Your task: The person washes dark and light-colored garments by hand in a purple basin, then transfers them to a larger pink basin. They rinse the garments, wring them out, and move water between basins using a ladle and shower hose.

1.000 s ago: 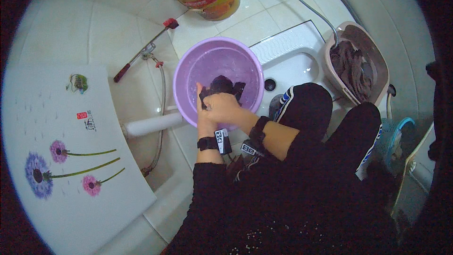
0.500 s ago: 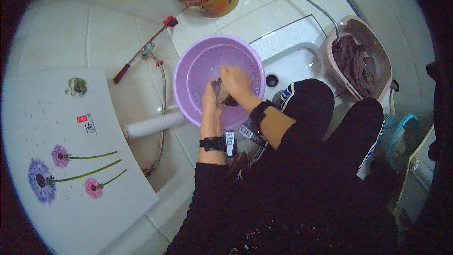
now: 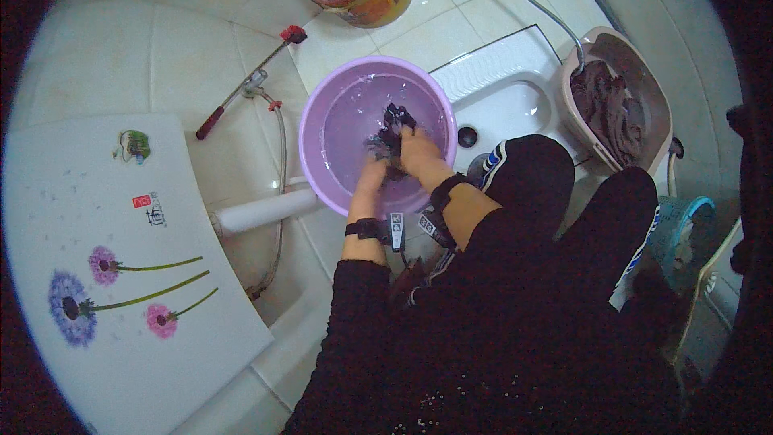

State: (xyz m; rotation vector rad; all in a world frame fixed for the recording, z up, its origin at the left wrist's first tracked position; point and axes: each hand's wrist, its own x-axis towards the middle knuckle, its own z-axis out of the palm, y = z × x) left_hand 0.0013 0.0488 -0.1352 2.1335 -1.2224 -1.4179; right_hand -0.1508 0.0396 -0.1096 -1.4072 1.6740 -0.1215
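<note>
A round purple basin (image 3: 311, 141) holds water, and both hands are down in it. Bunched at the waterline is a small, wet, dark cloth (image 3: 396, 119); whether it is a sock or some other piece cannot be made out. My right hand (image 3: 420, 150) grips its right side, with the fingers curled into the fabric. My left hand (image 3: 372, 175) is closed on the lower left part of the cloth, its fingertips partly hidden by cloth and water. Each wrist wears a black strap.
Right of the basin lies a white squat toilet (image 3: 499, 105). A beige tub (image 3: 573, 105) with dark wet clothes stands beyond it, near a teal basket (image 3: 699, 208). A yellow bucket (image 3: 378, 0) is behind the basin. Leftward are a hose (image 3: 282, 185), a white pipe (image 3: 262, 211) and a flower-patterned panel (image 3: 121, 218).
Both hands have gone from pressed together above the water to lower and slightly apart. The dark cloth, mostly hidden in the hands before, now spreads out in the water.
</note>
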